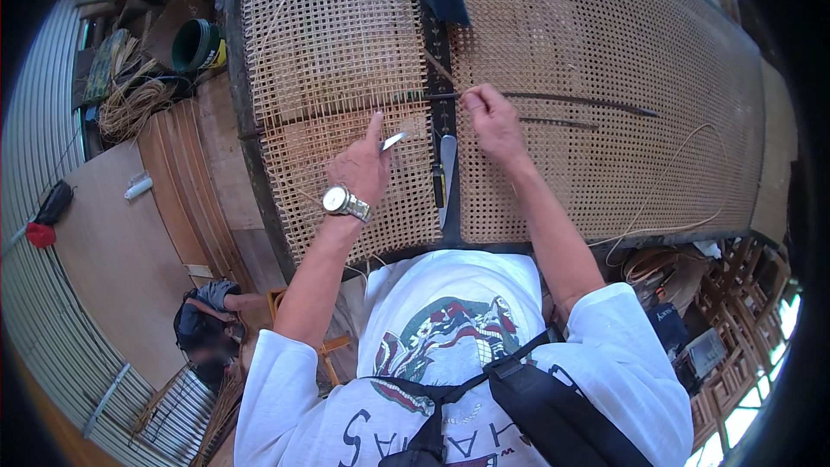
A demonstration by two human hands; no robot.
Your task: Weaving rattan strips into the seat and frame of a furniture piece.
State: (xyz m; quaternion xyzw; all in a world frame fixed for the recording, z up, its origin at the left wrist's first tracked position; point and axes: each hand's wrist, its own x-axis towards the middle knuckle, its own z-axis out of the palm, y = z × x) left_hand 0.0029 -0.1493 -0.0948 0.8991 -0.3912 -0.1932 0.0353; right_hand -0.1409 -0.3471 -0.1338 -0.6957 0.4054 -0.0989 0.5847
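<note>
Left hand [359,166] closed on a small blade [394,140], index finger out over the cane mesh [337,47]. Right hand [499,130] pinching a dark rod [562,99] — it runs across mesh and bar [440,52]. Knife [447,164] lies on bar.

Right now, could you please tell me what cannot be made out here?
Head view:
Rest of blade: hidden by left hand.
How right hand holds dark stick: hidden by that hand.
Time on watch: too small.
Far end of cane sheet: cut by top edge.
</note>
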